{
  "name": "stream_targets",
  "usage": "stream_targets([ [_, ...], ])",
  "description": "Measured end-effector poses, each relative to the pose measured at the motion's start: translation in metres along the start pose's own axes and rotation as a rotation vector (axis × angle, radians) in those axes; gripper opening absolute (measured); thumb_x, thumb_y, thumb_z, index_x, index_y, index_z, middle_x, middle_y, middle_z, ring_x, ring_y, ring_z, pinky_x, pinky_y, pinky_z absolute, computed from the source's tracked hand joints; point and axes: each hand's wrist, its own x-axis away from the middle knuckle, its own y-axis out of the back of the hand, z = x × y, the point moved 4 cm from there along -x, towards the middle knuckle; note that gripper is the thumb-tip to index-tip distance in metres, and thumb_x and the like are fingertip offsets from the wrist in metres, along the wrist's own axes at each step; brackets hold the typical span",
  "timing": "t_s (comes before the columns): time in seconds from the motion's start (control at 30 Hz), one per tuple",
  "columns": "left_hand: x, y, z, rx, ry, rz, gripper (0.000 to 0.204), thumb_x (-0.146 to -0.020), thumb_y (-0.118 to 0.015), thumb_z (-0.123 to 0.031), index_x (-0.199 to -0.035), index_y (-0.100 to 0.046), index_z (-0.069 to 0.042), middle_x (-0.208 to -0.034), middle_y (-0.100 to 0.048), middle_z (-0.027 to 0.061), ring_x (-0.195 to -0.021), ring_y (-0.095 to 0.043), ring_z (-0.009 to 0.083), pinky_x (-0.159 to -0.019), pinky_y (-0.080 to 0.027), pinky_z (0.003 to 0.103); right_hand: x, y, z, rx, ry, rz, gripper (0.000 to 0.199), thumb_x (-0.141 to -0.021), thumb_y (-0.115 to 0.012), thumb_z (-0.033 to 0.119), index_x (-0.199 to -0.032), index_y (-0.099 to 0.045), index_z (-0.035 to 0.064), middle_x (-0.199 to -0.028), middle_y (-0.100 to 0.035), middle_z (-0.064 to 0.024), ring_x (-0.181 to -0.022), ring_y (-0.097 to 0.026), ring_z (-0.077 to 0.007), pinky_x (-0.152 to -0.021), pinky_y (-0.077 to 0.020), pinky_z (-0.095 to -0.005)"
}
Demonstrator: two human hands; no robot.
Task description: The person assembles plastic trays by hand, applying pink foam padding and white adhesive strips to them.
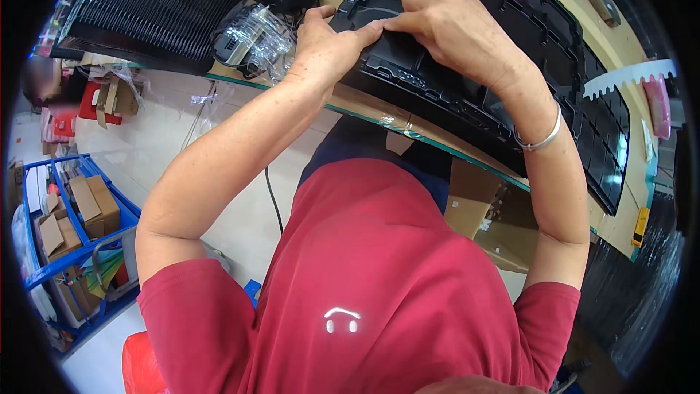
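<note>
Where the two wrists converge near the top centre of the frame, a black plastic tray (445, 95) with shallow moulded compartments lies flat, hollows facing up. Its front edge slants from the upper centre down toward the right, following the front of the wooden tabletop (615, 42). Part of the far side runs out past the top of the frame, so its long axis cannot be settled. The left hand (327, 47) is at the tray's left corner, thumb stretched to the right and fingers curling over the rim. The right hand (452, 25) is bent above the compartments, fingers folded, its pinched tips meeting the left thumb; whether anything thin is gripped between them cannot be told.

Along the front, only a narrow strip of wood separates the tray from the green table edge (485, 162). To the left, room is tight: a bundle in clear wrap (255, 38) is just beside the left hand, with black ribbed panels (160, 7) filling the upper left. To the right, a second black tray (607, 131) adjoins the first; beyond it, at the upper right, bare wood reaches toward a serrated blade (628, 79) and a pink roll (659, 108).
</note>
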Motion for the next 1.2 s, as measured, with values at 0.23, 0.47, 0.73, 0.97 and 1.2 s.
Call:
stream_targets([
  [0.23, 0.003, 0.003, -0.005, 0.137, 0.079, 0.154, 0.102, -0.072, -0.084, -0.036, -0.142, -0.024, 0.009, -0.123, -0.053, 0.0227, -0.115, -0.052, 0.0233, -0.099, -0.039, 0.033, 0.000, -0.002, 0.013, 0.283, 0.065, 0.062, 0.013, -0.079, -0.062, 0.013, -0.087, -0.073, 0.0132, -0.085, -0.065, 0.0001, -0.094, -0.061, -0.0172, -0.085, -0.0461, -0.0299],
  [0.47, 0.005, 0.030, 0.001, 0.172, 0.126, 0.222, 0.110, -0.072, -0.078, -0.053, -0.145, -0.020, 0.006, -0.139, -0.036, 0.0284, -0.130, -0.032, 0.0312, -0.099, -0.031, 0.039, -0.001, -0.003, 0.008, 0.231, 0.086, 0.037, 0.012, -0.077, -0.065, 0.013, -0.085, -0.073, 0.0124, -0.087, -0.067, -0.0024, -0.092, -0.062, -0.0187, -0.083, -0.0482, -0.0307],
  [0.73, 0.021, 0.038, -0.013, 0.189, 0.008, 0.033, 0.077, -0.081, -0.073, -0.039, -0.139, -0.038, 0.000, -0.125, -0.054, 0.0115, -0.116, -0.047, 0.0182, -0.104, -0.027, 0.039, 0.002, 0.000, -0.013, -0.189, -0.137, -0.036, 0.028, -0.079, -0.058, 0.002, -0.100, -0.073, 0.0123, -0.088, -0.068, -0.0097, -0.090, -0.065, -0.0291, -0.080, -0.0523, -0.0376],
  [0.97, 0.023, 0.050, -0.038, 0.251, -0.255, -0.019, 0.063, -0.081, -0.073, -0.022, -0.133, -0.045, 0.001, -0.127, -0.050, 0.0198, -0.122, -0.047, 0.0245, -0.105, -0.035, 0.034, 0.006, 0.008, -0.003, -0.016, -0.023, -0.111, 0.026, -0.080, -0.060, 0.003, -0.100, -0.072, 0.0134, -0.084, -0.063, -0.0072, -0.084, -0.062, -0.0258, -0.077, -0.0500, -0.0362],
  [1.2, 0.023, 0.034, -0.021, -0.036, -0.541, -0.056, 0.036, -0.089, -0.065, -0.016, -0.122, -0.058, -0.005, -0.117, -0.057, 0.0092, -0.110, -0.054, 0.0167, -0.097, -0.041, 0.028, 0.005, -0.001, 0.018, 0.246, 0.074, -0.023, 0.017, -0.076, -0.063, 0.011, -0.091, -0.070, 0.0119, -0.081, -0.063, -0.0020, -0.086, -0.061, -0.0180, -0.078, -0.0461, -0.0301],
])
